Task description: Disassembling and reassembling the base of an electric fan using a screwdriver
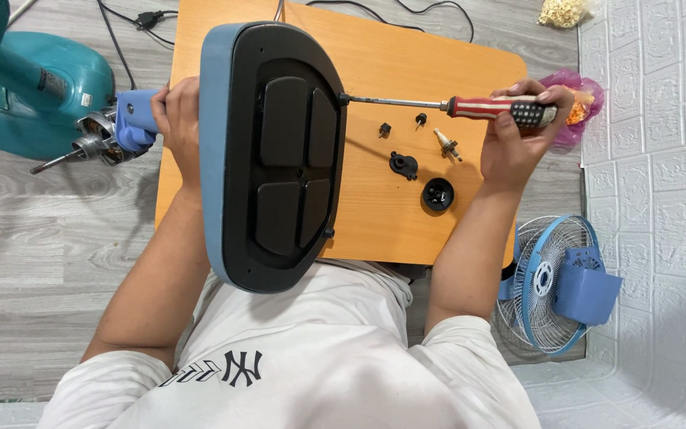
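Observation:
A blue fan base [273,155] with a black underside stands on its edge on the orange wooden table [383,230]. My left hand [178,119] grips the blue stem of the fan at the left, beside the bare motor [93,143]. My right hand [518,131] holds a screwdriver [470,105] with a red, white and black handle. Its shaft runs left and its tip meets a screw point on the base's upper right edge.
Small black parts, a screw [446,144] and a round black cap [438,194] lie on the table right of the base. A teal fan body [33,87] sits at the upper left on the floor. A blue fan grille [549,282] leans at lower right by the white wall.

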